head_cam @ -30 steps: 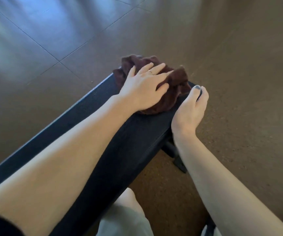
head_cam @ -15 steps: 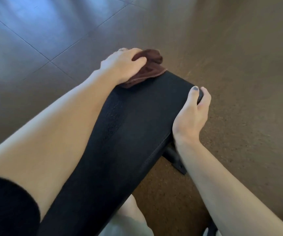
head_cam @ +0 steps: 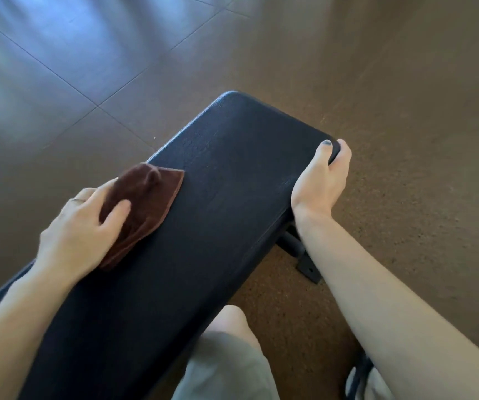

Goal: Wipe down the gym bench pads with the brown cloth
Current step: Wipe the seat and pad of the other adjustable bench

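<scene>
Nearest the camera: a bent knee (head_cam: 229,321) in pale shorts (head_cam: 226,370), beside the near right edge of the worktop.

Worktop: black padded gym bench pad (head_cam: 232,197), running from near left to far right, its rounded far end in full view. A dark metal frame foot (head_cam: 304,261) shows under its right edge, on speckled brown flooring (head_cam: 405,197).

Left hand (head_cam: 79,229): on the pad's left edge, fingers curled round the brown cloth (head_cam: 143,203) and thumb pressing it down. Grip closed on the cloth. A ring shows on one finger.

Cloth: folded, lying on the left margin of the pad, roughly mid-length. Half a second ago it was bunched at the far left corner; a second ago it sat spread across the far end. Change recorded: one pass across the far end, then a pull back nearward along the left side.

Right hand (head_cam: 322,180): clasping the far right corner, thumb on top, fingers wrapped under the edge. Position unchanged; judged to be steadying the bench.

Assessment: far end and far left edge probably covered; centre, right strip and near length likely remain.

Beyond: glossy tiled floor (head_cam: 73,67), far left.
</scene>
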`<state>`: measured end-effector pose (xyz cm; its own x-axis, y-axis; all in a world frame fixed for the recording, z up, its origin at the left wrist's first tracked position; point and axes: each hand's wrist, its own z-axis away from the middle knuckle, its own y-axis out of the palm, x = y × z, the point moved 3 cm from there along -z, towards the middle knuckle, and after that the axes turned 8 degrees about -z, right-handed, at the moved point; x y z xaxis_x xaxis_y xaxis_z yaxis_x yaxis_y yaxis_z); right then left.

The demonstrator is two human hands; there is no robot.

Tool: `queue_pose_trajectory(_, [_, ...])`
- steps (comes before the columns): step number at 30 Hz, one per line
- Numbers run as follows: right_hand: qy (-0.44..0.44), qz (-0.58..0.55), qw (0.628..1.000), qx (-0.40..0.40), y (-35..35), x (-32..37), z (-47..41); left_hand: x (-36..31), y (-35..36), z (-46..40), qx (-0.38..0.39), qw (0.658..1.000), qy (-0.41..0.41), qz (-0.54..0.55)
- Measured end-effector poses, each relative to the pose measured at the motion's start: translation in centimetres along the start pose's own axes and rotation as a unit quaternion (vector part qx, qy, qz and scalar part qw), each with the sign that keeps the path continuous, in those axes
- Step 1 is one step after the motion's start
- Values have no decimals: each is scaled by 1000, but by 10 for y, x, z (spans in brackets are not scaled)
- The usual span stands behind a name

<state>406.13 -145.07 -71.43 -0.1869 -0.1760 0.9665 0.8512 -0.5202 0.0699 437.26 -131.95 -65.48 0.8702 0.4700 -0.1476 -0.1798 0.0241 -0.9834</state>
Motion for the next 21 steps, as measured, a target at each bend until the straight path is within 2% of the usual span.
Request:
queue_pose_trajectory(2, [1,3,1000,-2,0,0,0,-7,2,-2,-19,1000,-5,-9])
queue_pose_trajectory(5, [-2,5,1000,-5,0,1,0,-59,14,-44,-41,999,27,-24])
queue_pose_trajectory(8, [-6,9,1000,-4,0,2,-3,-134,30,-93,-24,994,94,-54])
queue_pose_trajectory(10, [-5,12,1000,-3,-1,2,-3,-160,35,-98,-15,990,116,-84])
queue_pose_trajectory(12, [-1,12,1000,1,-1,3,0,-152,34,-70,-5,986,142,-88])
queue_pose_trajectory(17, [-2,9,1000,4,-1,2,1,-107,36,60,-3,952,295,-75])
queue_pose_trajectory(21, [-12,7,1000,-7,0,1,0,-127,44,52,10,937,340,-74])
